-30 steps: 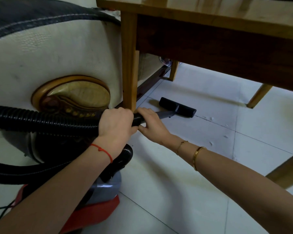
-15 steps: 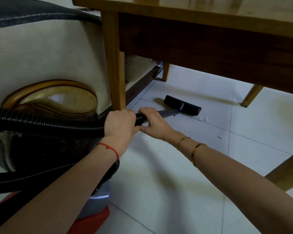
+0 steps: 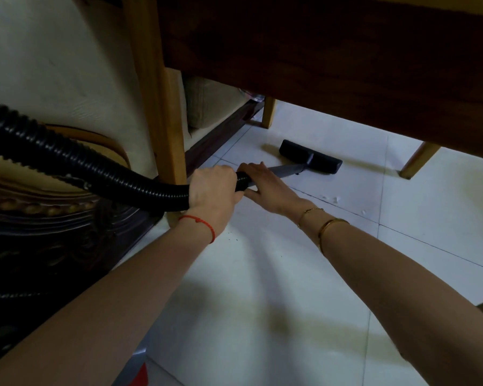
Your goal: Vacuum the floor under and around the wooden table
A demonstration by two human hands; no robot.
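Both hands' grip on hose (image 3: 117, 174), nozzle (image 3: 310, 160) ahead under table (image 3: 332, 59)

- The ribbed flexible vacuum hose (image 3: 67, 160) left of the wooden table is glossy black.
- The flat rectangular floor nozzle (image 3: 310, 156) under the table is matte black; its thin metal tube (image 3: 286, 169) is grey.
- The wooden table (image 3: 332, 51) has a dark brown apron and honey-yellow legs.
- The square-tiled floor (image 3: 290, 274) below the table is white with thin dark grout lines.
- The sofa's padded side (image 3: 53, 65) left of the table is cream; its carved wooden trim (image 3: 39, 218) is dark brown with golden beads.
- A thin string bracelet (image 3: 201, 221) is red; two slim bangles (image 3: 322, 224) are gold.
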